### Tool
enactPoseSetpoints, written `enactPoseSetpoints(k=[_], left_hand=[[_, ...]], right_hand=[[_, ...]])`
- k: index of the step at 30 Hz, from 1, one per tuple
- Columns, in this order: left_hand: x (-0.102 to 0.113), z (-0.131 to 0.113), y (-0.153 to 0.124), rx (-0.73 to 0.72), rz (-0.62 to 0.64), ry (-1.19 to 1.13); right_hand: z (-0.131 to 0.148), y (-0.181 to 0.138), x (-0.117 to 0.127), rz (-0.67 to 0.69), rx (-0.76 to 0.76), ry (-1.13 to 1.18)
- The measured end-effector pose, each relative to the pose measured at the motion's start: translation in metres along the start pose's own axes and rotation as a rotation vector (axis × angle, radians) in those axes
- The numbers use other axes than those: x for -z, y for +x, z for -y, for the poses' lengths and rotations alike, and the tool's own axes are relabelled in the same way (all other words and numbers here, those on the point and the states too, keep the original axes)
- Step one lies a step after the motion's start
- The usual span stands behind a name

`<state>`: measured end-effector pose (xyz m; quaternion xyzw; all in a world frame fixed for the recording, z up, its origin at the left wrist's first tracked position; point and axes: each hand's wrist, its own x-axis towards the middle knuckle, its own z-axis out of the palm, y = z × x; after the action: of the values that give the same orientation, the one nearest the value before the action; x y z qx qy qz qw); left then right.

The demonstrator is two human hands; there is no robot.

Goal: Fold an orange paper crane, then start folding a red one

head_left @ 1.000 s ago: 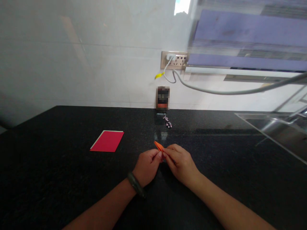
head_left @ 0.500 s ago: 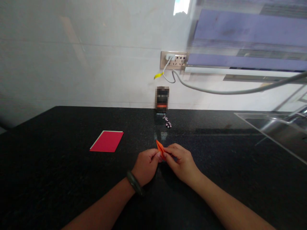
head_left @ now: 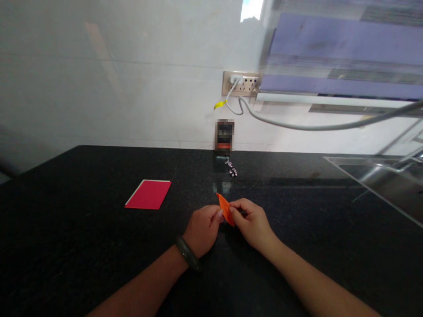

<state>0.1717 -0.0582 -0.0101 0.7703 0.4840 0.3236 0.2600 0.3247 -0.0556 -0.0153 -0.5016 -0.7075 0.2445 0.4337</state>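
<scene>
A small folded orange paper (head_left: 225,208) is pinched between both my hands just above the black countertop (head_left: 82,246). My left hand (head_left: 202,230), with a dark bracelet on its wrist, grips the paper's left side with closed fingers. On the right side my right hand (head_left: 251,223) pinches it with thumb and fingertips. The paper's pointed tip sticks up above my fingers.
A stack of red paper (head_left: 148,194) lies flat on the counter to the left. A small dark device (head_left: 224,135) leans on the back wall under a socket strip (head_left: 240,83) with a cable. Small dark bits (head_left: 231,169) lie before it. A steel sink (head_left: 383,176) is at right.
The orange paper has turned in my fingers, showing a broader face and reaching lower between my hands. Both hands have stayed in nearly the same place.
</scene>
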Motion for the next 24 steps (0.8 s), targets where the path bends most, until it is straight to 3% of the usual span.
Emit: enactPoseSetpoints(k=[19, 24], left_hand=[[0.0024, -0.0029, -0.0004, -0.058, -0.001, 0.042], [-0.0011, -0.0026, -0.0020, 0.016, -0.039, -0.035]], right_hand=[[0.0041, 0.0012, -0.0034, 0.033, -0.257, 0.337], [0.0052, 0.0016, 0.0005, 0.059, -0.298, 0.390]])
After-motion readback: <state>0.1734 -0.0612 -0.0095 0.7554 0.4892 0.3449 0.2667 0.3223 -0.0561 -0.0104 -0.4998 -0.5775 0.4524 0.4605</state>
